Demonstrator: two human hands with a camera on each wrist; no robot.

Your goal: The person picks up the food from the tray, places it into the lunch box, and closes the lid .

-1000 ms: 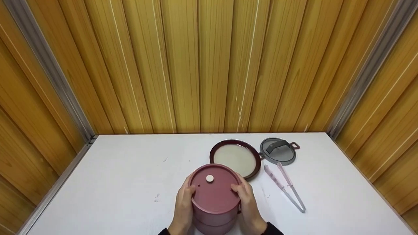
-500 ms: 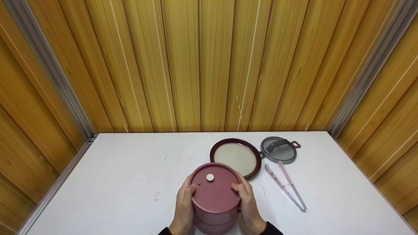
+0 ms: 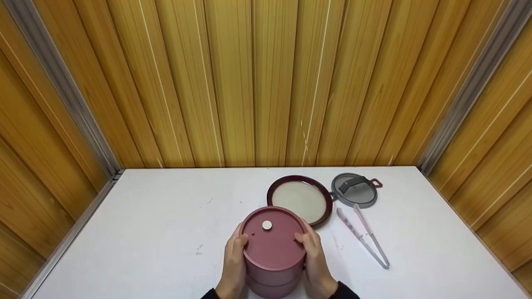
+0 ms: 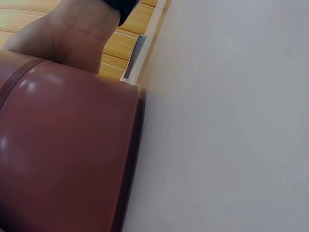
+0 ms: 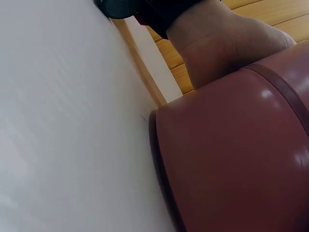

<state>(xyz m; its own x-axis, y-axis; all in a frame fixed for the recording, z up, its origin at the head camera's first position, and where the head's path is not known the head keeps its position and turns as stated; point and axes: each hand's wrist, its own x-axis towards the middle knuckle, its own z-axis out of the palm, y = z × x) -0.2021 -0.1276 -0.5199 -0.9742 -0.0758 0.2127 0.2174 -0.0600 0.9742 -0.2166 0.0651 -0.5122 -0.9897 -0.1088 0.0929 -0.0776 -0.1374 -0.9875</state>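
A round dark-red stacked container (image 3: pixel 272 249) with a small white knob on its lid stands at the near edge of the white table (image 3: pixel 145 232). My left hand (image 3: pixel 234 261) grips its left side and my right hand (image 3: pixel 316 261) grips its right side, both thumbs lying on the lid's rim. The left wrist view is filled by the container's glossy wall (image 4: pixel 63 154), with a hand (image 4: pixel 67 34) on its far side. In the right wrist view the same wall (image 5: pixel 236 154) shows, again with a hand (image 5: pixel 222 43) against it.
Just behind the container lies a dark-red dish with a cream inside (image 3: pixel 300 200). To its right sits a grey glass lid (image 3: pixel 354 191) with a handle. Pink tongs (image 3: pixel 362 236) lie to the right. Wooden walls close in the table on three sides.
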